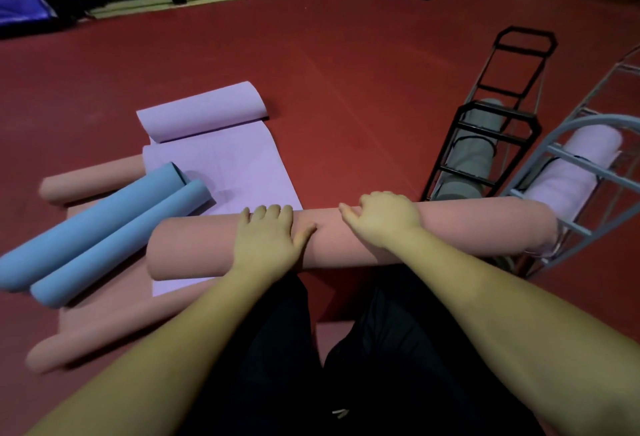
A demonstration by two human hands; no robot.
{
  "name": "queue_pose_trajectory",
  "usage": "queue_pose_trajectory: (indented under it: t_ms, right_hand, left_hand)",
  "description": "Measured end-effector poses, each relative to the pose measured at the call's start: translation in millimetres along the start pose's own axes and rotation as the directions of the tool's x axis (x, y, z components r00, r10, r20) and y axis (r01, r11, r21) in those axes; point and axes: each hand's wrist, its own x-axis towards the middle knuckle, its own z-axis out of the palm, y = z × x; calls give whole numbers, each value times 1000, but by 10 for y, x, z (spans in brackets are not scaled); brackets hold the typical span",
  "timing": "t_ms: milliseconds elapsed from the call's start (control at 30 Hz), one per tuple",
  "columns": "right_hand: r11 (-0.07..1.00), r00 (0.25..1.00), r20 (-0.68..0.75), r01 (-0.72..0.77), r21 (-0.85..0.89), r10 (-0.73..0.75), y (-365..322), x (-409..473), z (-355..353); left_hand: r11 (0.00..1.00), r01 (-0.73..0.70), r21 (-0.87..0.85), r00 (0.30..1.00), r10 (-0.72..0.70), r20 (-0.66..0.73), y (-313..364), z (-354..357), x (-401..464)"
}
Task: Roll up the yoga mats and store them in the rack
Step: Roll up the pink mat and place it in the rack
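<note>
Closest to the person, both bare arms reach out over dark trousers to a fat pink roll (346,240) that lies across the red floor (346,72). The left hand (268,240) lies flat on top of the roll with its fingers (273,212) spread and loose, pressing but not gripping. The right hand (382,222) rests on the roll too, with its fingers curled over the far side, so it seems to hold the roll lightly. This pink mat looks fully rolled, and its right end reaches just to the grey rack (588,172), so I think it goes in next. To the left, a blue mat (104,227) lies curled in from both ends, like two tubes side by side, on top of another pink mat (114,324) that is open in the middle. Past the hands, a purple mat (221,158) is mostly flat, with only its far end curled up. These three look like they need rolling. Farther right, a purple roll (575,165) sits inside the grey rack, and a grey roll (474,151) sits inside the black rack (498,117) beside it. So two mats are put away, one is ready, and three are left.
</note>
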Motion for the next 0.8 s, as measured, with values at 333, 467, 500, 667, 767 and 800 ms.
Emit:
queue_pose_trajectory:
  t_ms: [333,467,500,667,767,800]
  right_hand:
    - [999,974,228,4,53,-16,42,191,-188]
    - [995,924,378,17,94,-51,33,149,-337]
    - [994,900,431,19,108,-64,22,153,-361]
    - [986,785,609,19,164,-117,1,165,-310]
    - [985,781,614,3,172,-109,-6,191,-297]
    - [988,810,577,18,155,-105,-1,205,-290]
  left_hand:
    - [998,48,-43,994,-43,102,44,-297,175]
    - [990,102,-99,964,-74,256,63,-453,121]
    - [986,116,-119,951,-76,301,58,-478,115]
    - [974,164,-155,862,-65,503,19,-495,96]
    - [964,190,-184,826,-56,561,46,-574,143]
    - [958,203,-201,815,-52,577,57,-606,169]
